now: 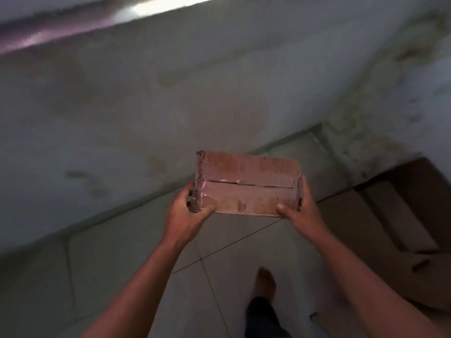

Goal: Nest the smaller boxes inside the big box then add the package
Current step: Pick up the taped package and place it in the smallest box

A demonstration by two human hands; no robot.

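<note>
Both hands hold a small taped cardboard box (246, 184) above the tiled floor (122, 252) — left hand (189, 213) and right hand (301, 211) each pinch an end, thumbs on top. Big open box (390, 215) sits nearby, right — blurred.

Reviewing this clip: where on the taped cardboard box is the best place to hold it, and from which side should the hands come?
By its two short ends, one hand from each side, as now: left hand on the tape-wrapped end, right hand on the other. The small taped box is wide and shallow, so thumbs on the top face and fingers on the ends should keep it level. The top seam looks split, so avoid pressing there.
</note>
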